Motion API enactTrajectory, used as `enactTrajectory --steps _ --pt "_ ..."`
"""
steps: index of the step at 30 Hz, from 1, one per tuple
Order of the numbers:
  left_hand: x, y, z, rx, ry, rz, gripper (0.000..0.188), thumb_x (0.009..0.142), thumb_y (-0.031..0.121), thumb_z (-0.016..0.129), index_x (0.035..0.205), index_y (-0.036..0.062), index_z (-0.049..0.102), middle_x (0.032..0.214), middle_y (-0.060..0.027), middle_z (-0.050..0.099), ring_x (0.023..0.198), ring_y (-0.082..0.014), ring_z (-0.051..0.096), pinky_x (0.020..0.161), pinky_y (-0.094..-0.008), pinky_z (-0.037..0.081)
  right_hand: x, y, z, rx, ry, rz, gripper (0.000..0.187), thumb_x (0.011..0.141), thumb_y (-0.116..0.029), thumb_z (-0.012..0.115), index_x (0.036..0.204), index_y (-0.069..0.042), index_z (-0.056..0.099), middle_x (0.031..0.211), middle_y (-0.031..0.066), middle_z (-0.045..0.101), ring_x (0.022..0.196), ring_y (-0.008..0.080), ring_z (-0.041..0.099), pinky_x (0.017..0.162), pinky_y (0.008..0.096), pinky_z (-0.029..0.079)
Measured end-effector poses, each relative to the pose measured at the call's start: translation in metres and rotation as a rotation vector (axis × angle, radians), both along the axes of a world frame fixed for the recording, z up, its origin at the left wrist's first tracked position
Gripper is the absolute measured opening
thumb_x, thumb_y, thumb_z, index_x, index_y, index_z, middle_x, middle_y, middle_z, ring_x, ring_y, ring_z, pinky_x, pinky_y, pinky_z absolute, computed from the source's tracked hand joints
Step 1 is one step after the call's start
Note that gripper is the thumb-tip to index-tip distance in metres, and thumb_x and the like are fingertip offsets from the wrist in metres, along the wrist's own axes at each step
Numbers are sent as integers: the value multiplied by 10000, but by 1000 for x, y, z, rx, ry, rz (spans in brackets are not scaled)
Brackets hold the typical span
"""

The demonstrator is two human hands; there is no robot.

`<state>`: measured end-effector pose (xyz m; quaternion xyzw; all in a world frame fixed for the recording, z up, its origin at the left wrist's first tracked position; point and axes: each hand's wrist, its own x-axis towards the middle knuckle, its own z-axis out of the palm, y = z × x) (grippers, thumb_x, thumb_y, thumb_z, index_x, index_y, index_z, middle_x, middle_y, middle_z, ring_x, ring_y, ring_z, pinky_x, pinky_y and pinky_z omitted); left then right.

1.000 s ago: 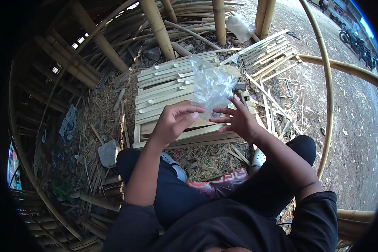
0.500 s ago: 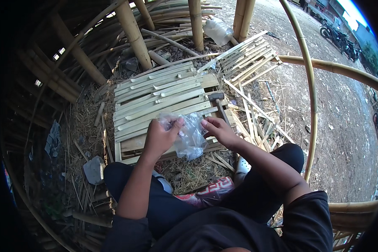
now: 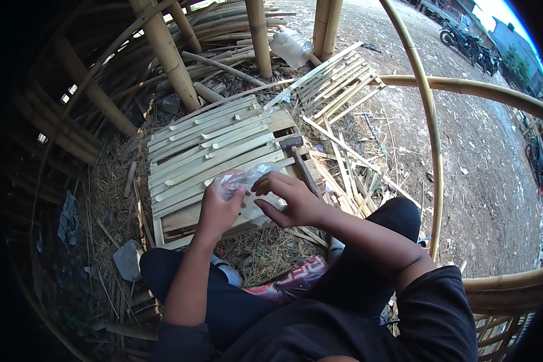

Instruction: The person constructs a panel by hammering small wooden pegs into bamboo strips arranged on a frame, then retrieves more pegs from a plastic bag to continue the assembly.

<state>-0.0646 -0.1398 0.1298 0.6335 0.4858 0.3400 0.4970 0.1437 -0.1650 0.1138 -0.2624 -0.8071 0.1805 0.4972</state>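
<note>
A crumpled clear plastic bag (image 3: 259, 173) hangs in front of me, above the near edge of a slatted bamboo panel (image 3: 211, 145). My left hand (image 3: 220, 208) is closed on the bag's left side, thumb against fingers. Over the bag's right side is my right hand (image 3: 292, 198), its fingers curved and the thumb held apart from them. Part of the bag lies behind this hand, so any light touch there is hidden. A hammer (image 3: 300, 160) rests on the panel's right edge, just beyond my right hand.
Loose bamboo strips (image 3: 350, 163) lie to the right, and a bundle of slats (image 3: 338, 81) farther off. Upright bamboo poles (image 3: 259, 39) stand at the back. A large clear plastic jug (image 3: 291, 48) sits between poles. A curved bamboo pole (image 3: 431, 120) rises on the right.
My right hand has come off its pinch on the bag and moved left over it, fingers spreading. The bag looks more gathered toward my left hand. The view has shifted slightly.
</note>
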Motion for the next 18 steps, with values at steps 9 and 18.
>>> enactTrajectory --steps 9,18 --pt "8 -6 -6 -102 -92 -40 382 893 -81 547 1260 3 607 910 -64 705 790 -82 645 675 -245 518 -12 4 -47 -444 -221 -217 146 925 -114 605 976 19 637 898 247 689 850 428 684 768 478 551" --pt "35 -32 -33 93 222 -195 353 897 -35 589 1229 70 647 772 -23 594 712 -111 598 654 -285 504 -10 5 -107 -587 -532 -369 135 800 -170 713 886 -65 716 808 183 708 789 367 697 699 483 551"
